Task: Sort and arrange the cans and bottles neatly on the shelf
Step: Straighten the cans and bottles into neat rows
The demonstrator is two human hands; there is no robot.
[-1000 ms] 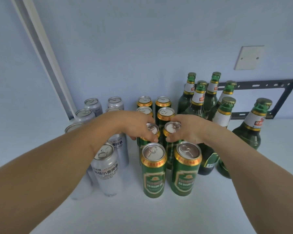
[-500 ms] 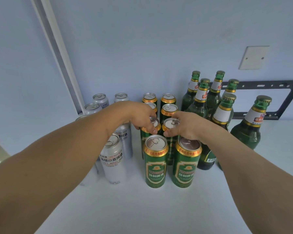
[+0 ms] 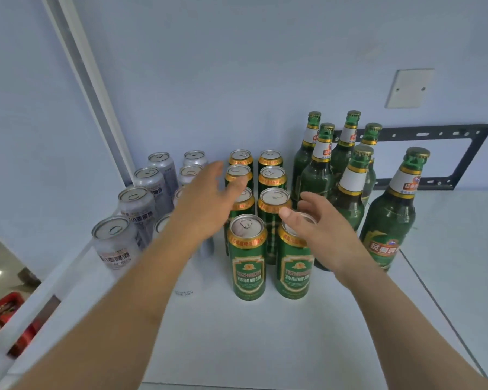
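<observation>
Green cans with gold rims stand in two columns on the white shelf (image 3: pixel 265 333); the front pair are the left front can (image 3: pixel 248 260) and the right front can (image 3: pixel 293 266). Silver cans (image 3: pixel 116 243) line up to their left, green glass bottles (image 3: pixel 347 198) to their right, with one bottle (image 3: pixel 389 220) apart at the front right. My left hand (image 3: pixel 209 201) hovers with fingers spread over the gap between silver and green cans, holding nothing. My right hand (image 3: pixel 319 229) hangs open just above the right front can's top, partly hiding it.
The wall rises directly behind the rows, with a white plate (image 3: pixel 409 88) and a black metal bracket (image 3: pixel 462 156) at right. A white post (image 3: pixel 90 88) slants down at left. A red crate (image 3: pixel 3 313) sits below the shelf's left edge.
Both hands have let go of the third-row green cans and drawn back with fingers spread. The view has shifted so the rows sit slightly further right.
</observation>
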